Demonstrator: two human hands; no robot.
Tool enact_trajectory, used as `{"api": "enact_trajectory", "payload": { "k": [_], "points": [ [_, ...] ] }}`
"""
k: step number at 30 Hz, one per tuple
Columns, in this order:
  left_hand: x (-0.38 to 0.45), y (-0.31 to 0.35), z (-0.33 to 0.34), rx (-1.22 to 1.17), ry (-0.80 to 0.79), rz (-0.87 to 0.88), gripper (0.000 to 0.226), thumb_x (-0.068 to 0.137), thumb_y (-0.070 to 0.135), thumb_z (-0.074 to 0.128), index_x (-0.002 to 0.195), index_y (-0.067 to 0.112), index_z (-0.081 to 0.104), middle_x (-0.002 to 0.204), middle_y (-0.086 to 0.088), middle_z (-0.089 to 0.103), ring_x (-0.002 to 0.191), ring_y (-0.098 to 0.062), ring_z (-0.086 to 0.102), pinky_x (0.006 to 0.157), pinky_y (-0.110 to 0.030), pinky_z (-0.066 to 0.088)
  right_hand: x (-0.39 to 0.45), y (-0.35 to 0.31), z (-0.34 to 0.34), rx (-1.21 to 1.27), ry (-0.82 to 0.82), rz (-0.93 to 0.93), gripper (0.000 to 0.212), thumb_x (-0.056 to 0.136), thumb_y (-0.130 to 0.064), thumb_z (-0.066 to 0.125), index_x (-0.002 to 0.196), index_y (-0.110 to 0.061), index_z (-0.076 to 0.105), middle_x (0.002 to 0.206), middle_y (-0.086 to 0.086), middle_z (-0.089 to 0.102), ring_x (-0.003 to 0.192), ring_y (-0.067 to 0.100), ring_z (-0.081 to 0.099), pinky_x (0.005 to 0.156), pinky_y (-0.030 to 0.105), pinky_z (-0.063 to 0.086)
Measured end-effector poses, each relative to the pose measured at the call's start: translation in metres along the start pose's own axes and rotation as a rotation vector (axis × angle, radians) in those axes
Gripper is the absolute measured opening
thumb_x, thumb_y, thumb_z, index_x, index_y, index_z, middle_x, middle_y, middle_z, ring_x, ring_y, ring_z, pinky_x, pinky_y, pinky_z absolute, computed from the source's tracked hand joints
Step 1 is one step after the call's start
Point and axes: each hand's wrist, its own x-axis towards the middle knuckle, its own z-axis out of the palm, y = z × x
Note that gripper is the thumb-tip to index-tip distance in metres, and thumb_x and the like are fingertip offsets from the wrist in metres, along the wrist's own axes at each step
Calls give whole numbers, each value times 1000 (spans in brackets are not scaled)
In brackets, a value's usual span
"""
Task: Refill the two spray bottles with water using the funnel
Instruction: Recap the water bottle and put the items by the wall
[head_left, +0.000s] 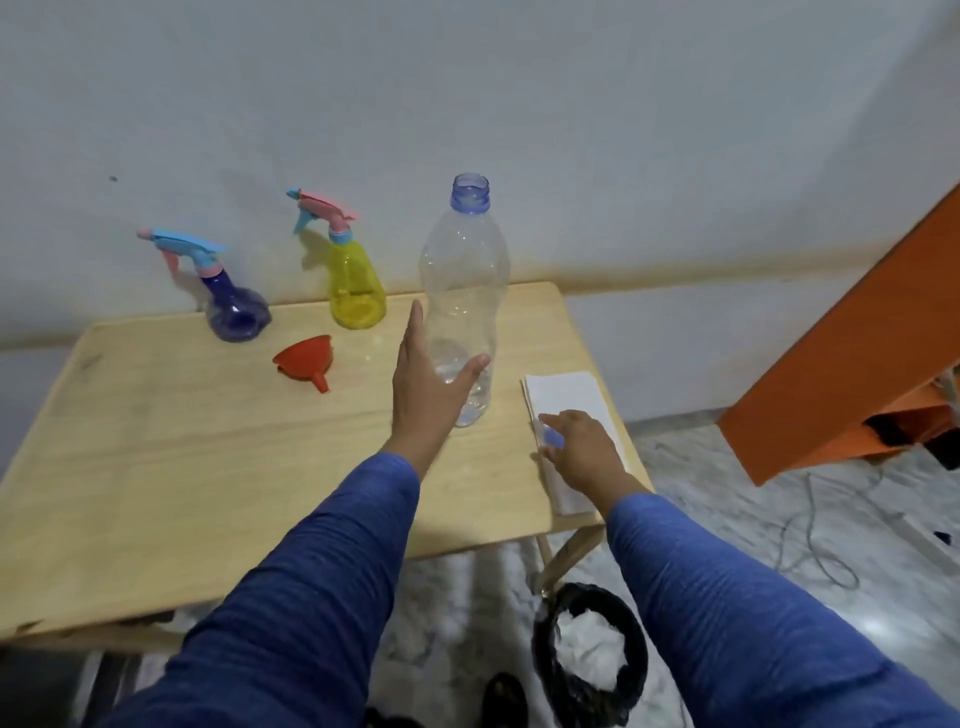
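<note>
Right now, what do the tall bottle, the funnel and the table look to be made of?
Tall bottle: clear thin plastic, glossy; the wall shows through it. Funnel: opaque red-orange plastic, smooth, likely moulded. Table: pale wood or wood-look laminate with visible grain, matte.

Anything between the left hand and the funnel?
Nothing visible. The left hand is at the clear bottle; the red funnel lies on its side to its left, with only bare table between.

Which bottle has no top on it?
The tall clear bottle by the left hand: its mouth is open. The yellow spray bottle and purple spray bottle keep their trigger heads.
</note>
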Motion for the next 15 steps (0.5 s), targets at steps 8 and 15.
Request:
{"api": "enact_trajectory", "payload": {
  "k": [8, 15],
  "points": [
    [1, -3, 4, 4, 71, -5, 75, 83, 35, 69, 145, 29, 27, 148, 7, 39, 133, -10, 37, 98, -18, 26, 17, 9, 14, -36, -6, -73, 33, 91, -8, 52, 122, -15, 63, 121, 14, 52, 113, 30, 49, 90, 27, 39],
    [9, 4, -3, -12, 69, 34, 75, 80, 40, 72, 142, 27, 33, 144, 6, 44, 132, -13, 41, 104, -25, 33, 29, -30, -25, 478, 207, 4, 32, 91, -20, 55, 123, -13, 60, 117, 7, 63, 101, 20, 59, 79, 16, 38]
  ]
}}
